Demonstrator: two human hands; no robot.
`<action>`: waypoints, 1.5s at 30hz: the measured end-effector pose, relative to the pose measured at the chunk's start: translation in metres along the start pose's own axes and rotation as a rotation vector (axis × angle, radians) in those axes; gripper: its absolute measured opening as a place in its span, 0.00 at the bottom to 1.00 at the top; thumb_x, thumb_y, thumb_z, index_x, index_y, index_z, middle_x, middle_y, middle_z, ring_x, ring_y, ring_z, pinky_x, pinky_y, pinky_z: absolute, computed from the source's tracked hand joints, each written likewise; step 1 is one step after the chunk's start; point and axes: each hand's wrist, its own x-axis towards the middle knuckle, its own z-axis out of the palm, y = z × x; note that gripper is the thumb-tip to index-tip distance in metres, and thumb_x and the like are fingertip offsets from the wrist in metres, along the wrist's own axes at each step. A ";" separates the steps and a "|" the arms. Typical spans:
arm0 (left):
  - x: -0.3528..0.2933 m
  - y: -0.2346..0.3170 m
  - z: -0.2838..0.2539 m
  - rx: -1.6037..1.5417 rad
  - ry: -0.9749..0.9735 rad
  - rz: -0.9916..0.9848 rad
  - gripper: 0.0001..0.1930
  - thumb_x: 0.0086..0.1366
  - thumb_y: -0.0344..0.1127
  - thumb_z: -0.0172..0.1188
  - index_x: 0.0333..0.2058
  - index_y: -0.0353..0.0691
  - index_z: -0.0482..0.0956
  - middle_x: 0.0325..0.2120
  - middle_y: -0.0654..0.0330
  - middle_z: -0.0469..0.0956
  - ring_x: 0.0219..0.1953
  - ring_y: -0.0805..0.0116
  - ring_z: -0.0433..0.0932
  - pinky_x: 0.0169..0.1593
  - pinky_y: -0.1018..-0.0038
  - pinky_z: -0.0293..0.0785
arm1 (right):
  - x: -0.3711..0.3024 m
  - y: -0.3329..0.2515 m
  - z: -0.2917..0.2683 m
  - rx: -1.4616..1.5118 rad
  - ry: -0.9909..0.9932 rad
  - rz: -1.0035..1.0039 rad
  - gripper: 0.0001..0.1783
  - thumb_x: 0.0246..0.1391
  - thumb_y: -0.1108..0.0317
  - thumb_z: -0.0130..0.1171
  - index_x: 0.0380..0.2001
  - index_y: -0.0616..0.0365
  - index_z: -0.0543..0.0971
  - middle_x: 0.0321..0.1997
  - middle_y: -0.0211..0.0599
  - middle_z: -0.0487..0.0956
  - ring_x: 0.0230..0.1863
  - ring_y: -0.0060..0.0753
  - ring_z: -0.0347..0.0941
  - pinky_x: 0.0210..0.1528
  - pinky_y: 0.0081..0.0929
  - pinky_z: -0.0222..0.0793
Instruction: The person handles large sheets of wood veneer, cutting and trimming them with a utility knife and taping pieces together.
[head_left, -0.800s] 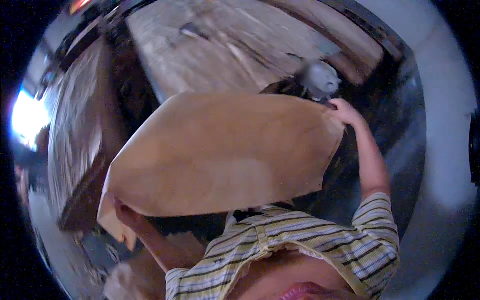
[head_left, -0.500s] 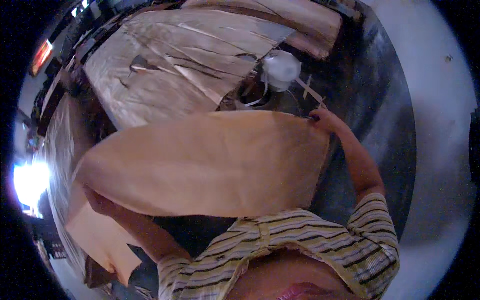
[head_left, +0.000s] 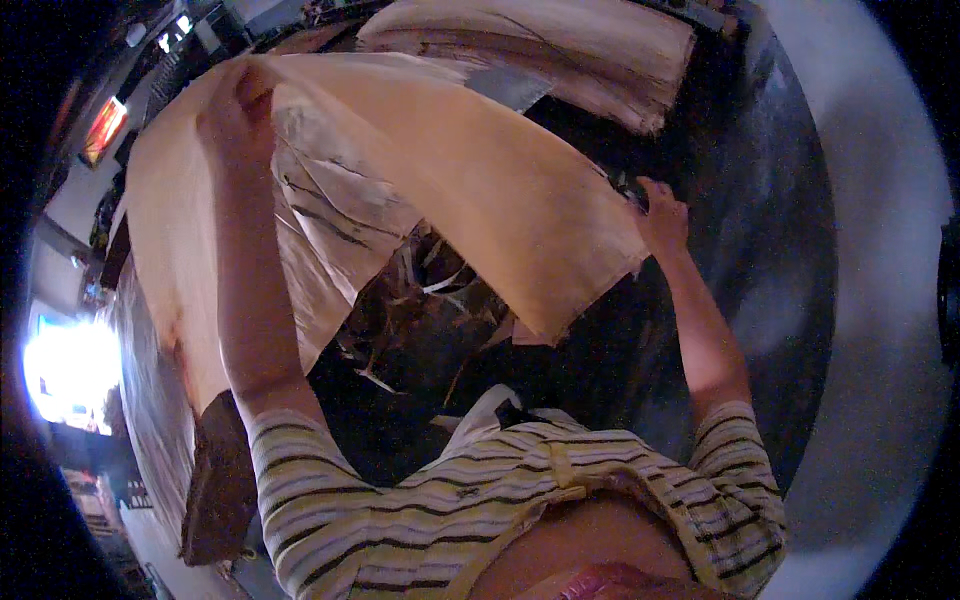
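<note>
A long, thin tan sheet that looks like wood veneer (head_left: 470, 180) is raised in front of me, arching from right to far left and hanging down on the left side. My left hand (head_left: 240, 95) is lifted high at the far left, its fingers closed on the sheet's bend. My right hand (head_left: 662, 215) grips the right end near its upper corner. A small dark object (head_left: 627, 188) shows by the right fingers; what it is I cannot make out. Below the arch, torn strips and scraps (head_left: 430, 300) lie on the dark floor.
A broad pile of creased veneer sheets (head_left: 345, 205) lies behind the raised sheet, partly covered by it. Farther back is a thick stack of sheets (head_left: 540, 50). A pale wall (head_left: 880, 300) stands on the right, and bright light (head_left: 70, 370) comes from the left.
My left hand has swung up and away to the far left, lifting the sheet into an arch. My right hand has risen slightly. A round white object behind is now hidden.
</note>
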 end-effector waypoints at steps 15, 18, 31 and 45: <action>0.013 -0.141 0.105 -0.174 -0.420 0.014 0.04 0.51 0.30 0.51 0.26 0.38 0.72 0.25 0.60 0.73 0.27 0.65 0.73 0.33 0.72 0.71 | 0.036 -0.057 0.051 1.182 -0.433 0.247 0.22 0.38 0.74 0.59 0.41 0.53 0.68 0.22 0.25 0.69 0.26 0.16 0.63 0.28 0.15 0.61; 0.056 -0.202 0.166 -0.327 -0.490 -0.168 0.06 0.53 0.32 0.49 0.28 0.38 0.73 0.26 0.59 0.75 0.27 0.64 0.74 0.33 0.71 0.72 | 0.147 0.076 0.096 0.851 -0.367 0.129 0.14 0.37 0.69 0.60 0.31 0.59 0.73 0.25 0.32 0.73 0.26 0.24 0.66 0.29 0.20 0.62; 0.076 -0.453 0.163 -0.047 0.279 -0.425 0.12 0.56 0.40 0.49 0.20 0.38 0.70 0.17 0.60 0.69 0.22 0.69 0.69 0.30 0.73 0.72 | 0.380 0.302 0.305 0.285 0.008 -0.420 0.14 0.39 0.72 0.55 0.34 0.50 0.73 0.33 0.33 0.75 0.36 0.36 0.69 0.44 0.26 0.56; 0.068 -0.479 0.104 1.640 0.092 -0.271 0.45 0.41 0.51 0.64 0.54 0.39 0.52 0.52 0.49 0.56 0.55 0.54 0.54 0.55 0.66 0.52 | 0.624 0.277 0.503 0.331 0.075 -0.560 0.18 0.40 0.72 0.53 0.38 0.44 0.72 0.35 0.33 0.75 0.37 0.39 0.71 0.40 0.33 0.63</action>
